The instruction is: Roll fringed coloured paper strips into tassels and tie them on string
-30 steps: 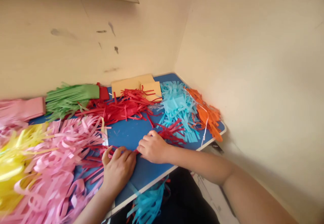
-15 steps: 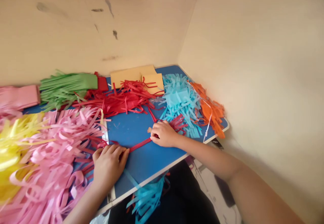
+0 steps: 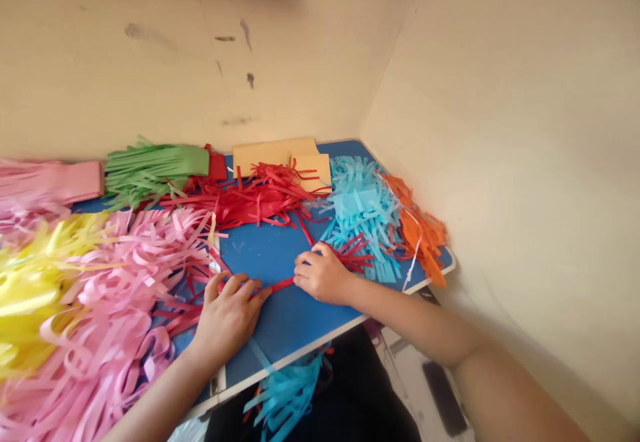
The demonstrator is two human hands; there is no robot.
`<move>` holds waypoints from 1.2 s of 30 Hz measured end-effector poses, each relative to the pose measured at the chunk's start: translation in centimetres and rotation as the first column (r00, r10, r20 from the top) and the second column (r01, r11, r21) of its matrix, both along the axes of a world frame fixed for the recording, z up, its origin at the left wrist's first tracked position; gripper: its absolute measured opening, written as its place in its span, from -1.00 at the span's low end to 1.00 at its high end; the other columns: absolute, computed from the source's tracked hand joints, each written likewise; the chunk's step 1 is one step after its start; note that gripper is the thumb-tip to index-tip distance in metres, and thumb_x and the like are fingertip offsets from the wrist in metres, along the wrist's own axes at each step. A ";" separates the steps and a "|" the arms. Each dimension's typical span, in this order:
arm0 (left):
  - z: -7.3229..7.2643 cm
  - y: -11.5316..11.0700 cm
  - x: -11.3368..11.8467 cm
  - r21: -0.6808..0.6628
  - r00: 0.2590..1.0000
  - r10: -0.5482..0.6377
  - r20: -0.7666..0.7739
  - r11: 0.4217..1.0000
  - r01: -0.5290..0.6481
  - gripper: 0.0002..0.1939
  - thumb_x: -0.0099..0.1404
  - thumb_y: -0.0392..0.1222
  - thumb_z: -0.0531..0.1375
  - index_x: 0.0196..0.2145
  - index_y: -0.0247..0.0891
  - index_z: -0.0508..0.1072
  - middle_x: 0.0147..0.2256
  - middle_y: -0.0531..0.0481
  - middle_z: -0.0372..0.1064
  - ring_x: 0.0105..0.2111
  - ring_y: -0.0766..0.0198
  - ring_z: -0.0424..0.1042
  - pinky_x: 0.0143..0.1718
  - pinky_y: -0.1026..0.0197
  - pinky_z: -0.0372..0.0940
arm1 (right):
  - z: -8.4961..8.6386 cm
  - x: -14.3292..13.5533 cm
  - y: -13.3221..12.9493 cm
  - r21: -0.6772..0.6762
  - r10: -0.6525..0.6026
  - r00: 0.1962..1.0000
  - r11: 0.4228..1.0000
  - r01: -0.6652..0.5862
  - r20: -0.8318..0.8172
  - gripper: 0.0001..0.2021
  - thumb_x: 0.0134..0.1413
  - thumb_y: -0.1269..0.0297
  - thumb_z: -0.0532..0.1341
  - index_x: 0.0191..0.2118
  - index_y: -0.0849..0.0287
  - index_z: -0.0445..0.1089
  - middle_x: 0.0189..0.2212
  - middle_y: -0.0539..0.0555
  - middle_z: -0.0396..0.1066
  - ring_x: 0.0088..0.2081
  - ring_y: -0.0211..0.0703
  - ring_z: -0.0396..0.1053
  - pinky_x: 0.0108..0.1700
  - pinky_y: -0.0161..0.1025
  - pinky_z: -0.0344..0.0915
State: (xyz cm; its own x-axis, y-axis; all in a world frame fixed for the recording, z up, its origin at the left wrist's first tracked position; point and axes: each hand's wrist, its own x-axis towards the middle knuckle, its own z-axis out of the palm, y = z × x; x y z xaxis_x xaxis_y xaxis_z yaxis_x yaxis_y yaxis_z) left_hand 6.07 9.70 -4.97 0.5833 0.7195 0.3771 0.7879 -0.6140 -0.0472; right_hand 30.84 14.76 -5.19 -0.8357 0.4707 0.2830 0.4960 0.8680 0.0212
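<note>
A narrow red paper strip (image 3: 283,285) stretches low over the blue table between my hands. At its left part, my left hand (image 3: 231,314) is closed with thumb and fingertips on the strip. My right hand (image 3: 323,274) grips the strip's other part, its fingers curled and partly hiding the paper. Loose dark red fringe (image 3: 356,254) fans out beyond my right hand, and more red fringe (image 3: 183,315) lies left of my left hand. Another red strip leads from my right hand back toward a heap of red fringed paper (image 3: 250,199).
Pink fringe (image 3: 110,302) and yellow fringe (image 3: 35,289) cover the table's left. Behind lie green fringed paper (image 3: 160,169) and yellow-orange sheets (image 3: 273,155). Light blue fringe (image 3: 360,205) and orange fringe (image 3: 420,229) lie right. Blue fringe (image 3: 287,395) hangs below the front edge.
My hands have come closer together, so less red strip shows between them. The fingers of my right hand have shifted on the paper. The camera view has moved slightly.
</note>
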 end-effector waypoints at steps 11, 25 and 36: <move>0.0 0.2 1.1 0.197 0.996 -0.057 0.076 0.980 0.041 -0.75 0.38 -0.30 0.07 -0.32 -0.11 0.54 -0.37 0.08 0.56 -0.24 0.14 0.47 0.00 -0.04 0.08 | -0.7 -3.4 -1.6 0.092 -0.122 0.990 0.988 0.128 -0.065 -0.80 0.34 0.35 0.08 -0.29 0.16 0.42 -0.28 0.06 0.45 -0.14 -0.10 0.23 -0.04 -0.02 0.03; -2.0 -1.8 -1.1 0.076 1.000 0.006 0.001 0.997 -0.006 -0.72 0.37 -0.28 0.07 -0.08 -0.08 0.52 -0.21 0.01 0.57 -0.12 0.08 0.42 0.00 -0.02 0.11 | -0.9 -3.2 -2.2 0.168 -0.030 0.990 0.984 0.053 -0.134 -0.75 0.37 0.38 0.04 -0.30 0.15 0.43 -0.35 0.01 0.48 -0.21 -0.15 0.26 -0.11 -0.07 0.00; -2.9 -2.3 -2.0 -0.025 0.989 -0.027 0.146 0.999 0.031 -0.65 0.44 -0.26 -0.04 -0.06 -0.13 0.52 -0.22 -0.04 0.54 -0.15 0.10 0.38 -0.02 0.02 0.15 | -2.0 1.4 -1.3 0.075 -0.042 0.953 0.995 0.067 -0.300 -0.83 0.31 0.38 0.18 -0.29 0.09 0.50 -0.37 -0.06 0.52 -0.25 -0.24 0.27 -0.12 -0.14 -0.03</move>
